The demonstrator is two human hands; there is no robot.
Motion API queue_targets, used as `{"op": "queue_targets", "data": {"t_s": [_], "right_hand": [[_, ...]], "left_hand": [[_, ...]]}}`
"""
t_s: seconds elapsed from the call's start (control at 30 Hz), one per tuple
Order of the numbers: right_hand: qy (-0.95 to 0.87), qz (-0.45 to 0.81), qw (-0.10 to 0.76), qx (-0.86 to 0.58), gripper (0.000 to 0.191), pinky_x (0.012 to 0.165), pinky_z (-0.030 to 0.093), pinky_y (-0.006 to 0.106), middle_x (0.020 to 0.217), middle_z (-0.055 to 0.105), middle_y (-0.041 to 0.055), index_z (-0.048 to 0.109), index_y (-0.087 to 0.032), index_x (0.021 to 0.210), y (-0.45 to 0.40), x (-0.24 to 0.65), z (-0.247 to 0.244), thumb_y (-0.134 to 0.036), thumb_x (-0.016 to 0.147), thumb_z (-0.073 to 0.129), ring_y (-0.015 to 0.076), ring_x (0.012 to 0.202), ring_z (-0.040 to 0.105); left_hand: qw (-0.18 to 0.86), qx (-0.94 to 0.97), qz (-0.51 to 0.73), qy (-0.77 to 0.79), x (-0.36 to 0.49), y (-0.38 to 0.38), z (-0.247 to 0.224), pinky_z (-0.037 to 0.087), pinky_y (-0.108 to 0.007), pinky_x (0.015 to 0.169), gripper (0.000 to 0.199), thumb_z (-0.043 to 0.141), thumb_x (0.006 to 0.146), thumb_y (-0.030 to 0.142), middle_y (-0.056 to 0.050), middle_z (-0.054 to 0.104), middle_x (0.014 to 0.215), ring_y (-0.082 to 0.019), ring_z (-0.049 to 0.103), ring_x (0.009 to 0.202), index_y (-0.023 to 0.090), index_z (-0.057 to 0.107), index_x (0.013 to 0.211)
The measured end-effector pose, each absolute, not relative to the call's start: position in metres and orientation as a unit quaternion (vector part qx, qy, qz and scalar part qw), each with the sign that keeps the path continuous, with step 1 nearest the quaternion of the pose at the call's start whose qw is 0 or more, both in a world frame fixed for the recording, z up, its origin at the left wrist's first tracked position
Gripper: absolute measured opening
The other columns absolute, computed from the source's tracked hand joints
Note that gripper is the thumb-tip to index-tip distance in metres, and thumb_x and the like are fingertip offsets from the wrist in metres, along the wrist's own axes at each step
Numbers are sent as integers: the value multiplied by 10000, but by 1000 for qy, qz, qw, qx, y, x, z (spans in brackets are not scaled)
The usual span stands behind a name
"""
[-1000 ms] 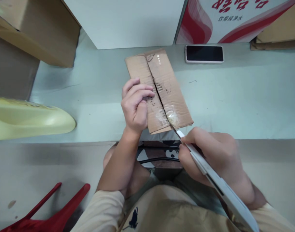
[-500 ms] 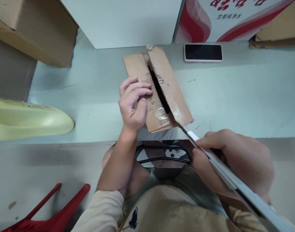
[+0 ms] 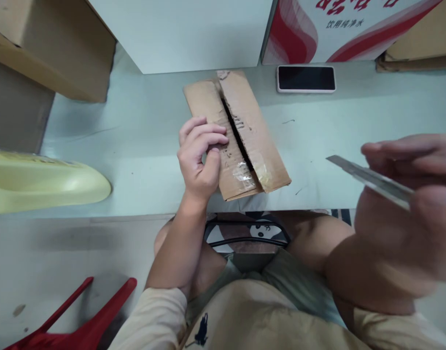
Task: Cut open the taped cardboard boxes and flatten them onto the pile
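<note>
A small brown cardboard box [image 3: 261, 141] lies slanted on the table, a narrow dark gap running between its two top flaps. Clear tape clings to its near end. My left hand [image 3: 201, 150] grips the box's left flap with curled fingers, thumb close to the index finger. Off to the right and apart from the box, my right hand [image 3: 401, 209] is closed around a utility knife [image 3: 372, 180]. Its grey pointed blade aims left over the table, while the rest of the knife is hidden by the blurred hand.
A phone [image 3: 306, 78] lies beyond the box, before a red and white carton [image 3: 292, 39]. A white box [image 3: 193, 39] stands at the back, brown cartons [image 3: 69, 53] at the left. A yellow container [image 3: 51, 182] sits left; a red stool [image 3: 80, 321] is below.
My right hand has pulled the knife out of the box's near end and lifted it away to the right. The gap between the flaps has narrowed. My left hand stays in place.
</note>
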State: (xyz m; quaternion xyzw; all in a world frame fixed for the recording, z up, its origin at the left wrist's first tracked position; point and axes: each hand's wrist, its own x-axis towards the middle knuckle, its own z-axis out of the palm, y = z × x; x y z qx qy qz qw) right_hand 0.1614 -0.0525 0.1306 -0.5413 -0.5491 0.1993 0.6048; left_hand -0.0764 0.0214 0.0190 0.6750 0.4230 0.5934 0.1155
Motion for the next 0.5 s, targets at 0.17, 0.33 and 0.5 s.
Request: {"op": "queue_targets", "data": {"t_s": [0.17,0.33,0.5], "right_hand": [[-591,234,434,-639,162,589,438,368,654,506,-23,657,-294,1016,-14,174,86,-385,883,672,188,556,484],[-655,120,43,-745,375,863,474,518,990,710,158,665,-191,1191,7,191,35,-426,906,598,330,923,637],[-692,92,79,-712,521,1011,452,619,1330,638,243,650,-188,1351,6,188,11,-453,905,607,445,1279,566]], "left_hand": [[123,668,607,413,-75,22,20,512,-546,1153,205,587,1028,312,-14,797,996,-263,715,1099,289,762,923],[126,668,585,443,-78,24,22,511,-582,1169,234,585,1022,349,-25,789,981,-285,721,1124,281,760,881],[126,653,589,459,-97,32,16,448,-606,1249,225,620,1027,369,-22,773,1089,-290,673,1263,275,753,872]]}}
